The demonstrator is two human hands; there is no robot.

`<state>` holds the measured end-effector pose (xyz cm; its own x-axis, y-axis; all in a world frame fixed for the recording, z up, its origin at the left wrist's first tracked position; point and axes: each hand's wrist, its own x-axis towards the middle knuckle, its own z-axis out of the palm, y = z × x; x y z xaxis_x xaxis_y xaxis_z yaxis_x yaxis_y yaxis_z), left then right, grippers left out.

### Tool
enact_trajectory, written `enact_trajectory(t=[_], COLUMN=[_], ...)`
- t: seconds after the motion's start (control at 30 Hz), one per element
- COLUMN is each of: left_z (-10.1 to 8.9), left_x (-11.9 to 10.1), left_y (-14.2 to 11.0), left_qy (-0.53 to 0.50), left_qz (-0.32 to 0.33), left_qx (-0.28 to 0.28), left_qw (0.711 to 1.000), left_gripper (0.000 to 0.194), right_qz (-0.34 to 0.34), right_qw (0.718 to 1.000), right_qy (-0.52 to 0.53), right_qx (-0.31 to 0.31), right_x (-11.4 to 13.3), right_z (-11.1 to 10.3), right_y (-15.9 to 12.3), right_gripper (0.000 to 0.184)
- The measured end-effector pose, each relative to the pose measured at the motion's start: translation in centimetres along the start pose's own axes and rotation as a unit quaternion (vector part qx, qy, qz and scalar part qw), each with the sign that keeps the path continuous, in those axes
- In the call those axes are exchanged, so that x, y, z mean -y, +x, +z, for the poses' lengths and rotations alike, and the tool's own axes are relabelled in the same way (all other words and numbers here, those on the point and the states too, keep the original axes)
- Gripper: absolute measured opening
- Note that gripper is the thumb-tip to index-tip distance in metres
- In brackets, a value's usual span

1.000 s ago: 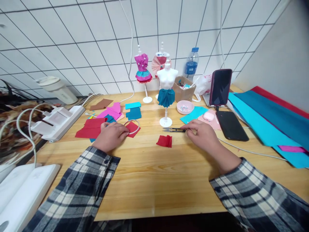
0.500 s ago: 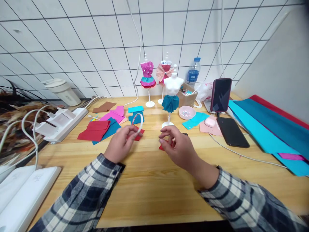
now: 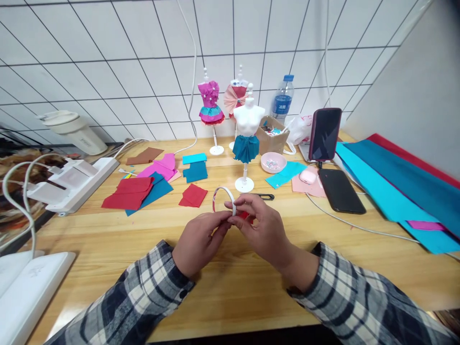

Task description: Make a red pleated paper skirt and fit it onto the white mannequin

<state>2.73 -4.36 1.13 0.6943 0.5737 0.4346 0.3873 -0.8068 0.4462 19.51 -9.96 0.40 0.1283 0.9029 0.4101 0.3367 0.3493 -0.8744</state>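
Note:
A thin white roll of tape (image 3: 234, 203), with reddish print inside its ring, stands on edge between my two hands above the table. My left hand (image 3: 201, 237) pinches its lower edge between thumb and fingers. Touching the right side of the roll, my right hand (image 3: 264, 225) has its thumb and fingertips closed at the same spot. A red piece (image 3: 246, 215) lies partly hidden beneath my right hand. Just behind that hand, a black-handled tool (image 3: 266, 196) shows only in part. Directly beyond, a white mini dress form (image 3: 249, 120) wears a teal crepe skirt (image 3: 246, 148).
Two dressed mini forms (image 3: 210, 103) stand at the wall by a cardboard box (image 3: 273, 143) and bottle (image 3: 283, 100). Red sheets (image 3: 127, 193) and a red square (image 3: 194, 195) lie left. A pink bead bowl (image 3: 268, 166), phones (image 3: 341, 190) and long coloured sheets (image 3: 395, 191) are right.
My left hand has moved right with the roll of tape. The hands were apart and now meet at the roll, where the right fingers have closed on its edge.

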Motion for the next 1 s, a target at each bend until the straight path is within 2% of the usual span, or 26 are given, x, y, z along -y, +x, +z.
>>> enact_trajectory(t=[0.2, 0.37, 0.43, 0.47, 0.6, 0.7, 0.83, 0.9, 1.0], left_z=[0.1, 0.1, 0.0, 0.0, -0.2, -0.2, 0.0, 0.0, -0.3], left_x=[0.0, 0.0, -0.1, -0.1, -0.1, 0.0, 0.1, -0.2, -1.0], left_y=[0.1, 0.0, 0.0, 0.0, 0.1, 0.1, 0.0, 0.0, 0.2], left_qy=[0.028, 0.018, 0.001, -0.005, 0.000, 0.007, 0.026, -0.003, -0.100], left_qz=[0.023, 0.005, -0.010, -0.021, -0.074, -0.087, -0.099, -0.116, -0.152], left_qx=[0.006, 0.011, 0.016, 0.016, 0.007, 0.010, -0.014, -0.023, -0.026], left_qw=[0.999, 1.000, 1.000, 1.000, 0.997, 0.996, 0.995, 0.993, 0.983], left_gripper=[0.019, 0.015, 0.013, 0.013, 0.014, 0.020, 0.019, 0.019, 0.021], right_qz=[0.029, 0.028, 0.001, -0.016, -0.062, -0.085, -0.114, -0.129, -0.176], right_qw=[0.999, 0.999, 0.998, 0.997, 0.994, 0.990, 0.986, 0.981, 0.968], right_qy=[0.022, -0.026, -0.057, -0.068, -0.087, -0.100, -0.121, -0.147, -0.180], right_qx=[0.022, -0.012, -0.018, -0.019, -0.039, -0.042, -0.015, -0.004, -0.010], right_x=[-0.3, -0.6, -0.7, -0.7, -0.7, -0.7, -0.3, 0.1, 0.5], right_z=[-0.2, -0.4, -0.5, -0.5, -0.6, -0.5, -0.4, -0.3, -0.3], right_y=[0.1, 0.2, 0.2, 0.2, 0.3, 0.3, 0.3, 0.2, -0.2], right_gripper=[0.022, 0.034, 0.043, 0.041, 0.013, 0.008, 0.008, 0.011, 0.014])
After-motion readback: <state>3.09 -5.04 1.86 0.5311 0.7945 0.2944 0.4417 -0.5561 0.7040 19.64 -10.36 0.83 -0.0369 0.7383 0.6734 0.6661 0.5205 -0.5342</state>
